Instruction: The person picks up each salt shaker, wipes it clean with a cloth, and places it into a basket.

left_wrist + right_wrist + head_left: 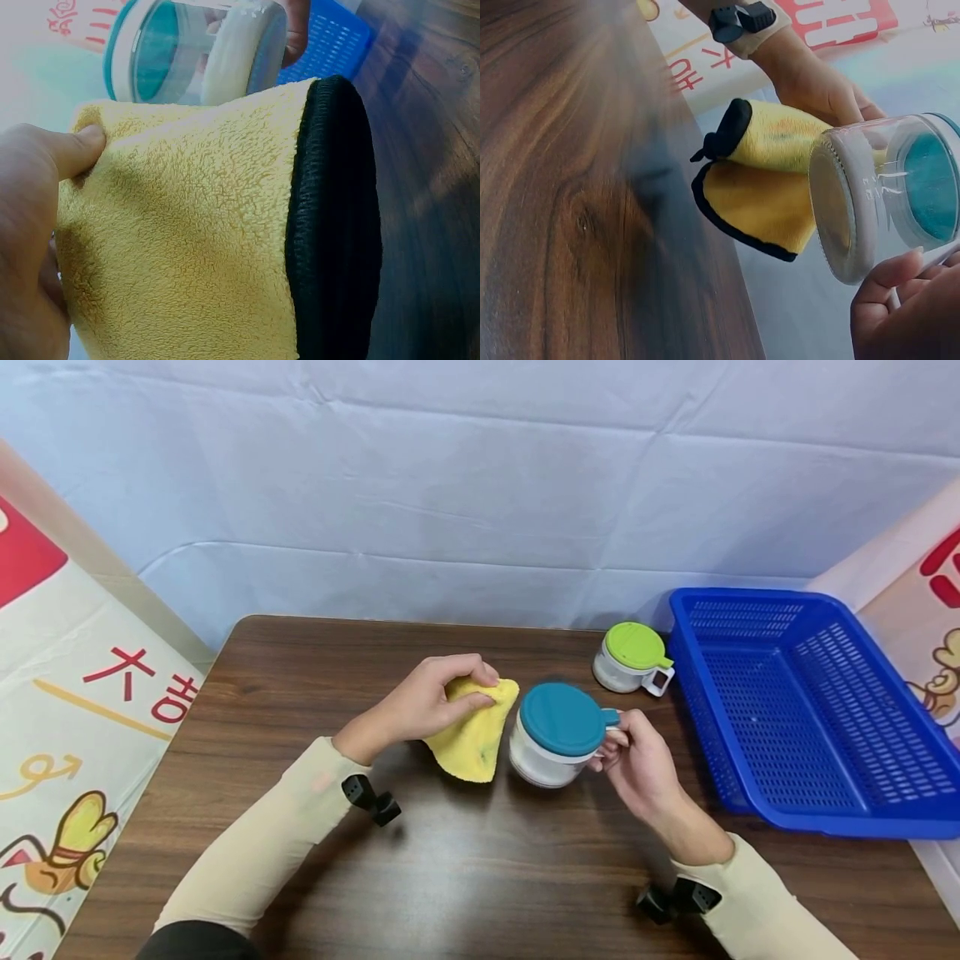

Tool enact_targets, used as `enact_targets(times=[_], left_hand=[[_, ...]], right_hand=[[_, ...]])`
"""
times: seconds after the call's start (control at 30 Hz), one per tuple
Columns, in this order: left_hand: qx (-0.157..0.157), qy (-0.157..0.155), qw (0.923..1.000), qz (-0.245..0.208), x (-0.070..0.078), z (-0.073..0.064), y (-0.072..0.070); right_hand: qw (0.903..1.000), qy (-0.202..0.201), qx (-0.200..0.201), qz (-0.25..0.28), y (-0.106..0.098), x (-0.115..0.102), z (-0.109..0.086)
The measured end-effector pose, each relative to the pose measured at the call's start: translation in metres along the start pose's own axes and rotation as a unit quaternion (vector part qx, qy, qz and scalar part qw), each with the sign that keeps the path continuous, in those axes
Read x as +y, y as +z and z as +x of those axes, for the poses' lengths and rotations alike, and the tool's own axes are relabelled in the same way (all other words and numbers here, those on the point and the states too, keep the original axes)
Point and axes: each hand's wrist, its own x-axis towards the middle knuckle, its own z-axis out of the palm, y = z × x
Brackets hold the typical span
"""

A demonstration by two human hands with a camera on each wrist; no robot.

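Note:
A yellow cloth (474, 737) with black edging hangs from my left hand (429, 700), pinched between thumb and fingers. My right hand (640, 766) grips the handle of a clear jar (546, 768) with a teal lid (562, 718). In the right wrist view the jar (862, 195) is tilted above the table, with white contents inside. The cloth (761, 199) is close beside the jar's base there; whether they touch I cannot tell. From the left wrist the cloth (187, 225) fills the middle, with the jar (202, 52) behind it.
A second jar (617, 675) with a lime-green lid (635, 645) stands at the back right of the brown wooden table (450, 877). Right of it sits a blue plastic basket (750, 777) with slotted walls. A pale sheet (465, 485) hangs behind the table.

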Motion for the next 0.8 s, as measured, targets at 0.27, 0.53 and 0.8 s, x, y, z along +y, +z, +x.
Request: enact_targets(times=[0.27,0.53,0.8], left_hand=[[0.006,0.011,0.9997,0.018,-0.001,0.006,0.005],[0.004,0.015,0.9996,0.024,-0.001,0.009,0.009],[-0.002,0.015,0.9998,0.015,-0.001,0.013,0.012]], right_hand=[[0.9999,0.013,0.000,-0.003,0.005,0.000,-0.003],[0.9996,0.012,-0.025,0.004,0.004,0.002,-0.004],[0.9977,0.008,-0.067,-0.002,0.004,0.003,-0.002]])
